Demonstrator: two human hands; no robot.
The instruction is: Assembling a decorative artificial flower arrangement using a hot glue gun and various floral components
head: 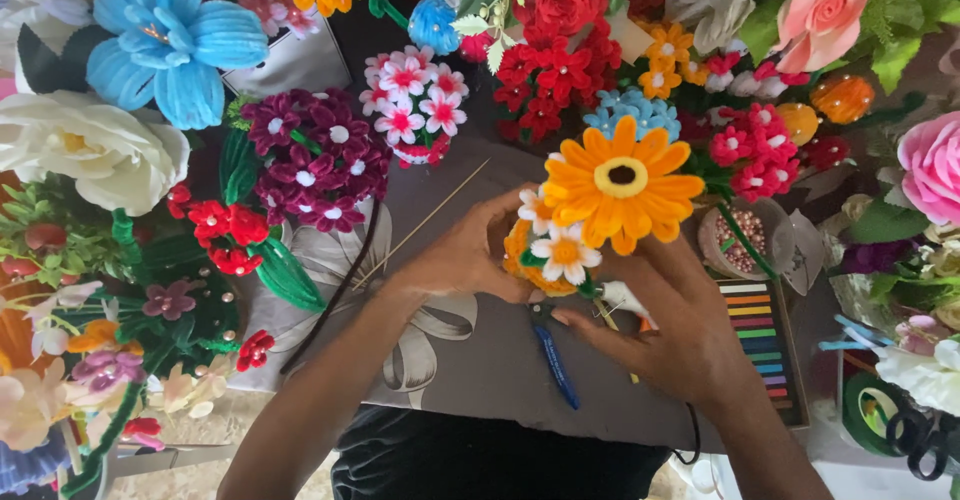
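Note:
My left hand [462, 255] and my right hand [668, 325] together hold a small bunch of pipe-cleaner flowers at the middle of the view. Its top is a big orange daisy with a yellow, dark-centred eye [620, 186]. Below it sit small white flowers with orange centres [563, 251]. My left fingers wrap the bunch from the left; my right fingers pinch its stems from below right. A blue-handled tool [555, 365] lies on the grey cloth [470, 360] just under my hands.
Handmade flowers ring the cloth: a blue lily [165, 45], a white bloom [90, 150], purple cluster [310, 165], red blossoms [550, 75], pink roses [935, 165]. A thin wooden skewer [425, 222], a box of coloured sticks [762, 335], a bead dish [740, 240] and tape rolls [870, 410] lie nearby.

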